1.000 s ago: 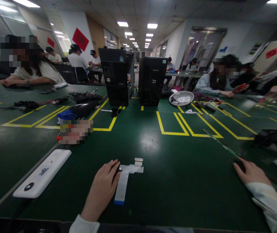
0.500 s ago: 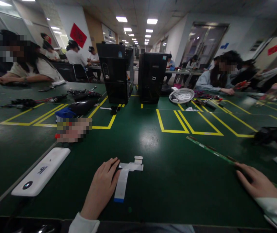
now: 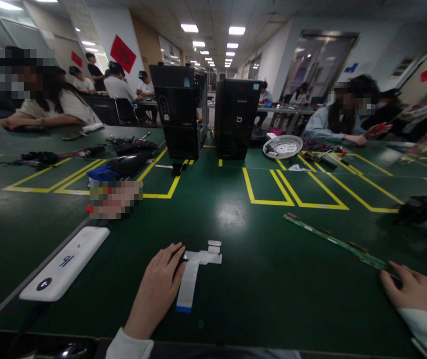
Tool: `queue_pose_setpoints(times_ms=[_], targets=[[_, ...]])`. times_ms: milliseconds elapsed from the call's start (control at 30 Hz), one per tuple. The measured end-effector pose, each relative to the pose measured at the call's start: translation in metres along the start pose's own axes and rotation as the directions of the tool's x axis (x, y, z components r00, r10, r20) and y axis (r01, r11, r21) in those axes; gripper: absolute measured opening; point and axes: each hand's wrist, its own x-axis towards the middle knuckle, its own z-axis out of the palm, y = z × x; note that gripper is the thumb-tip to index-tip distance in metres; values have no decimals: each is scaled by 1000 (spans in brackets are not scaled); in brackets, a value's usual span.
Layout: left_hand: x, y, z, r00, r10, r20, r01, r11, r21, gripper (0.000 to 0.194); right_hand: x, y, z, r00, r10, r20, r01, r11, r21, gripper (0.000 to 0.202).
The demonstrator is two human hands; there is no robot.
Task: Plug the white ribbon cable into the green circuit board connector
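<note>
On tabletop point(image 3: 258, 289), marked white device point(image 3: 66, 264), left hand point(image 3: 159, 284) at ribbon cable point(image 3: 188, 285)

The tabletop point(image 3: 258, 289) is smooth, dark green and semi-glossy with a blurred glare spot, the computer towers point(image 3: 178, 117) point(image 3: 236, 119) look glossy black, the power bank point(image 3: 66, 264) is smooth white plastic, the ribbon cable point(image 3: 188, 286) flat, plasticky and slightly shiny, and the sleeve point(image 3: 129, 345) soft pale cloth.

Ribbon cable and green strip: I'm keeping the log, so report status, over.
Left hand at ribbon cable's left edge. Right hand at green strip's right end, grip unclear. White device off left, touching neither hand.
</note>
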Motion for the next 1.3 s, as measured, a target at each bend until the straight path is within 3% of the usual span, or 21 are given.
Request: queue_pose_setpoints(times_ms=[200, 500, 700, 800, 967, 1100, 1300], targets=[[0, 0, 0, 1000, -5, 6, 5, 1000, 5, 46, 4, -10, -8, 993, -101, 58, 98, 994, 54, 78], [0, 2, -1, 1000, 14, -16, -13, 1000, 7, 44, 20, -33, -8, 971, -238, 0, 237, 965, 110, 77], [0, 3, -2, 1000, -1, -12, 1, 1000, -7, 45, 4, -89, -16, 935, -335, -117, 352, 920, 174, 67], [0, 3, -2, 1000, 3, -16, -3, 1000, -13, 45, -8, -121, -22, 878, -423, -222, 465, 865, 189, 61], [0, 3, -2, 1000, 2, -15, -2, 1000, -14, 45, -24, -165, -22, 789, -535, -302, 602, 771, 208, 51], [-1, 3, -1, 1000, 6, -22, -6, 1000, -12, 44, -33, -197, -16, 738, -557, -381, 660, 713, 236, 46], [0, 3, -2, 1000, -7, -20, 7, 1000, -11, 44, -51, -254, -13, 705, -571, -421, 696, 670, 257, 46]])
